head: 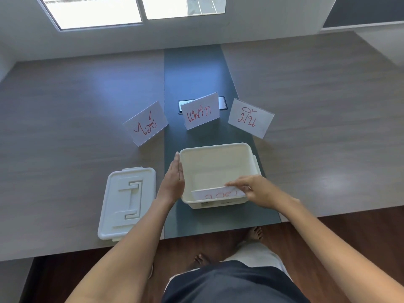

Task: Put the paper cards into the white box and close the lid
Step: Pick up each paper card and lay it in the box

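Observation:
An open white box (218,152) stands on the table in front of me. My right hand (255,190) holds a paper card with red writing (216,194) inside the box, against its near wall. My left hand (173,181) lies flat against the box's left outer side, fingers straight. The white lid (126,202) lies flat on the table to the left of the box. Three folded paper cards with red writing stand beyond the box: a left card (145,123), a middle card (200,111) and a right card (251,119).
A dark phone (223,103) lies behind the middle card on the table's dark centre strip (192,68). The table's near edge (65,250) runs just below the lid. My bare feet (254,234) show on the wooden floor under it.

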Tool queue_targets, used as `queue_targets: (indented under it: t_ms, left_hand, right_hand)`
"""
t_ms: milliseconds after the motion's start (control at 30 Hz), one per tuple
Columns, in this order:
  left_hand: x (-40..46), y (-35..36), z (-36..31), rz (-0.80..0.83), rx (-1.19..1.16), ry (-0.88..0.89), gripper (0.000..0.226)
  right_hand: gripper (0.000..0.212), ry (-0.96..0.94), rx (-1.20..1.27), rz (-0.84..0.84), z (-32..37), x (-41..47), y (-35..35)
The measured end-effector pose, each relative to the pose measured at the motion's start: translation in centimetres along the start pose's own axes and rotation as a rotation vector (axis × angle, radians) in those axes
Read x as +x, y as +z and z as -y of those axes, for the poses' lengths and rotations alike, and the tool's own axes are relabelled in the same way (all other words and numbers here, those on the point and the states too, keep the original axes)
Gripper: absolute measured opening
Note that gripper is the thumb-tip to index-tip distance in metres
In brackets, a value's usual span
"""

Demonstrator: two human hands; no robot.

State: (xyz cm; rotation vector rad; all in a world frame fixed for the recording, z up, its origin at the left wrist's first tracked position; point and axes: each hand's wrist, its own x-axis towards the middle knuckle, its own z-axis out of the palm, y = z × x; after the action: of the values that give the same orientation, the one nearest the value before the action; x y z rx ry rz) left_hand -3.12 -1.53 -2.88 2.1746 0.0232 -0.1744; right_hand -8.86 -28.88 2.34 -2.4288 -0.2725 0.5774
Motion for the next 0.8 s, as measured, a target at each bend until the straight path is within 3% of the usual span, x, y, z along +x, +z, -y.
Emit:
queue_targets:
  t_ms: [100,267,533,667,700,800]
  left_hand:
    - [0.1,0.1,0.2,-0.002,0.000,-0.006,0.053]
    - [0.0,0.2,0.0,0.005,-0.014,-0.005,0.054]
    - [-1.2,0.3,0.5,0.002,-0.005,0.002,0.053]
    - [-2.2,0.7,1.1,0.009,-0.018,-0.009,0.052]
    - [0.8,1.9,0.5,0.024,-0.012,-0.002,0.052]
    - [1.5,1.6,-0.2,0.032,0.012,-0.008,0.052]
  right_hand:
    - [0.054,0.061,0.033,0.110,-0.6,0.0,0.8]
    - [0.047,0.084,0.055,0.195,0.2,0.8,-0.5]
    - [0.036,-0.020,0.057,-0.205,0.7,4.7,-5.1]
    - [0.037,0.026,-0.014,-0.336,-0.1,9.0,-8.6]
    - [0.036,0.069,-0.016,-0.395,-2.1,12.0,-11.3]
    - [0.034,0.145,-0.056,-0.413,-4.0,15.3,-13.8]
